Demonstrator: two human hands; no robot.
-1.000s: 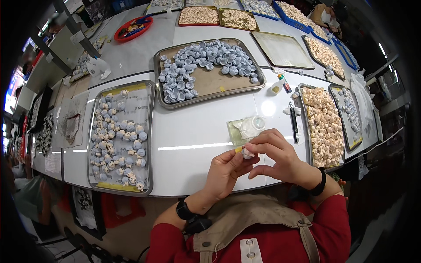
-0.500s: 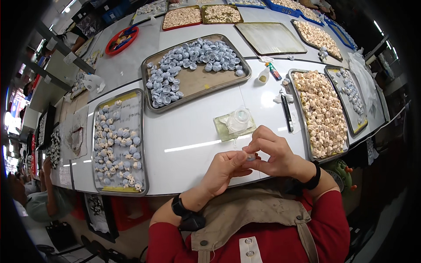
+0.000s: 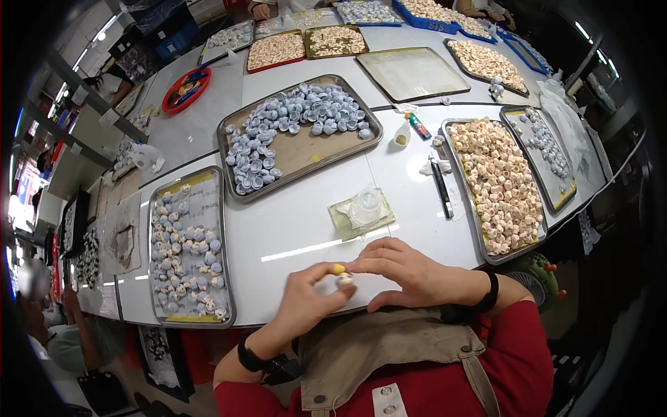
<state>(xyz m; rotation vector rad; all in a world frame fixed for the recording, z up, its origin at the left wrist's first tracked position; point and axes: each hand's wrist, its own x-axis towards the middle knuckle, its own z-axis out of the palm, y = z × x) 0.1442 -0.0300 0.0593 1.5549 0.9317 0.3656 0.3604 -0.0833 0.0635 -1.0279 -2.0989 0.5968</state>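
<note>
Between the thumb and forefinger of my left hand (image 3: 306,297) is a small round cream-and-grey piece (image 3: 344,280). Something yellow (image 3: 338,268) covers that forefinger's tip. My right hand (image 3: 408,272) is beside it with fingers stretched out and thumb apart, holding nothing visible; its fingertips come close to the left forefinger. Just beyond both hands, a clear round cup (image 3: 367,206) sits on a greenish square pad (image 3: 342,224). Two-tone blue-and-cream balls (image 3: 198,243) lie in the left metal tray (image 3: 230,278). Grey-blue hollow cups (image 3: 260,149) fill part of the middle tray (image 3: 299,154).
Cream hollow pieces (image 3: 500,187) crowd the right tray (image 3: 479,243). A black pen-like tool (image 3: 440,187), a small clear bottle (image 3: 402,134) and a green-and-red tube (image 3: 417,126) lie nearby. Farther off are a bare tray (image 3: 413,73) and a red basin (image 3: 186,90). Other people work around the table.
My hands have moved apart from their joint grip. The left has drawn left with the round piece, and the right has straightened its fingers. The whole view has shifted slightly.
</note>
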